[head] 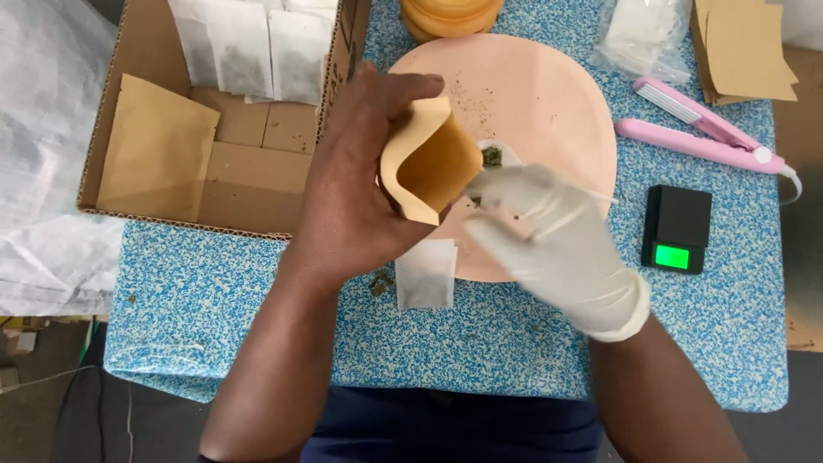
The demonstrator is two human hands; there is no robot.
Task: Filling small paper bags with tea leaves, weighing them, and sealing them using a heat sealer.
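My bare left hand holds a small tan paper pouch, squeezed so its mouth gapes toward the right. My right hand, in a white glove, pinches a white filter bag of green herbs at the pouch's mouth. Both hands hover over a round pink tray speckled with herb crumbs. A flat white filter bag lies on the blue speckled table just below the hands.
A cardboard box at the left holds tan pouches and white filter bags. A pink heat sealer and a small black scale with a green display lie at the right. A wooden container and a clear plastic bag sit at the back.
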